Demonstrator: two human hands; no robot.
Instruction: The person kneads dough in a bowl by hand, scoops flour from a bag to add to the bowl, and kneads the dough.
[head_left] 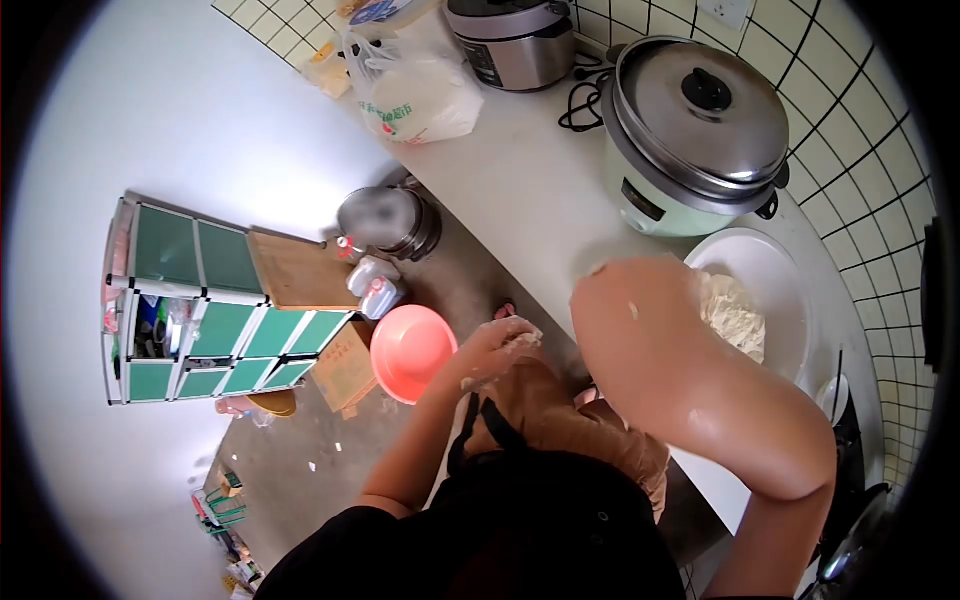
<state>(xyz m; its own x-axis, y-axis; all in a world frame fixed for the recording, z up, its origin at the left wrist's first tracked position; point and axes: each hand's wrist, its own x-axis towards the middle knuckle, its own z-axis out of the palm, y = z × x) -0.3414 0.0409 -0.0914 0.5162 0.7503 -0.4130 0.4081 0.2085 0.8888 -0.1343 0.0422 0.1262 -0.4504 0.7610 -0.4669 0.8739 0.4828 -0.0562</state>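
Note:
My left hand [500, 346] hangs in front of my brown trousers, away from the counter. Its fingers are curled in, and pale sticky bits like wet dough cling to them and to the wrist; whether something is inside the fingers I cannot make out. My right arm is raised close to the camera, bent at the elbow, with small pale specks on the skin. The right hand [610, 285] is turned so that its fingers are hidden. Behind that forearm, a white bowl [790, 275] holds a rough lump of floury dough [735, 318], partly covered by the arm.
A large pot-style cooker with metal lid [700, 115] stands beside the bowl on the white counter [510, 190]. Beyond it are a smaller cooker [515, 50] and a plastic bag [420, 95]. A pink basin [410, 350], cardboard box [345, 370] and green cabinet [225, 325] are on the floor.

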